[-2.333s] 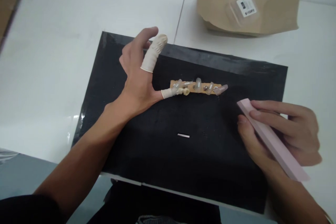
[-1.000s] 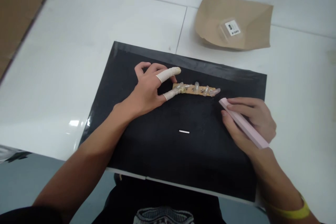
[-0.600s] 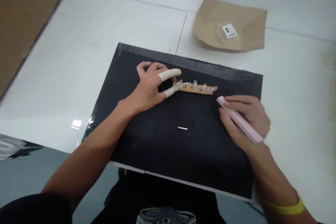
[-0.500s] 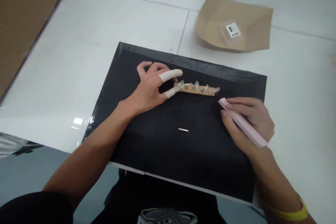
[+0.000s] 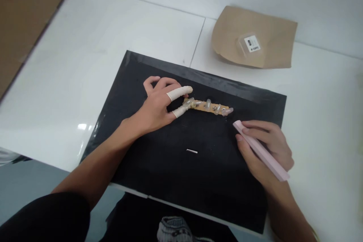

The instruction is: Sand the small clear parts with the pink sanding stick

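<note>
My left hand (image 5: 160, 102) wears white finger cots on its thumb and forefinger. Its thumb tip and a fingertip behind it are closed on the left end of a narrow tan strip (image 5: 210, 108), while the forefinger stretches out above. Several clear, tube-like pieces and small shiny bits sit along the strip, which lies on a black mat (image 5: 159, 159). In my right hand (image 5: 272, 147) is a long pale pink bar (image 5: 262, 153) with flat faces, held between thumb and fingers, its far end pointing toward the strip's right end. A short metal rod (image 5: 192, 151) lies apart on the mat.
Behind the mat, a curved sheet of brown paper (image 5: 227, 34) carries a small clear box (image 5: 249, 44) with a white label. A brown panel (image 5: 31, 15) stands at the far left. The white table (image 5: 85, 64) ends in front of me.
The whole view has shifted slightly, so most things appear lower. Both hands keep their grips, and the strip, bar and rod stay in about the same arrangement.
</note>
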Available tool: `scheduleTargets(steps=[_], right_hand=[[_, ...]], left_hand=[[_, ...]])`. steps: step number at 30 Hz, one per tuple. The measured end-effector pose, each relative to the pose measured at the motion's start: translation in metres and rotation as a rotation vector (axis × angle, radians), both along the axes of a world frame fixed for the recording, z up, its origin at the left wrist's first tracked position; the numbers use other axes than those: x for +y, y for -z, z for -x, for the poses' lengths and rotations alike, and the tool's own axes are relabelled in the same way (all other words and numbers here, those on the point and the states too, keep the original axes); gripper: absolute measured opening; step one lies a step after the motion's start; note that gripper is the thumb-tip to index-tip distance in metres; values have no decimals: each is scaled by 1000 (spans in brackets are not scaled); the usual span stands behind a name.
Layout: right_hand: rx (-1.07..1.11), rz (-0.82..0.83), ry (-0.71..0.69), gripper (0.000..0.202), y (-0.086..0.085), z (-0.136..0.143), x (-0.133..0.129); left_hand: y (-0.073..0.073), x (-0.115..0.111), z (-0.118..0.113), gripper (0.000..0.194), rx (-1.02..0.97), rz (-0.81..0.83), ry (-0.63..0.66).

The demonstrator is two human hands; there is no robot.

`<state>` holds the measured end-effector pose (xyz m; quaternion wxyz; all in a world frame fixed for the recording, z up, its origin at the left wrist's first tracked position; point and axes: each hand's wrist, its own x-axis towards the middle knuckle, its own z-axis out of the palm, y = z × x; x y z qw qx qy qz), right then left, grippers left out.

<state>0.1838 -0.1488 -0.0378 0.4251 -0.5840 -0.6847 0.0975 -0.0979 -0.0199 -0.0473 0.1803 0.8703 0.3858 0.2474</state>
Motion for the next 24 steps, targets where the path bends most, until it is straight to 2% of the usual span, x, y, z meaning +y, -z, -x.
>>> scheduleTargets(steps=[8,14,24], right_hand=[[-21,-39,-35,21,6,-7,-1],[-97,-83,-120,23,8,-6,-2],[-52,-106,-86,21,12,-6,0]], left_hand=[[0,1,-2,58,9,-29,14],[1,4,-4,54,24,-9,-23],[2,5,-7,45,26,30,-47]])
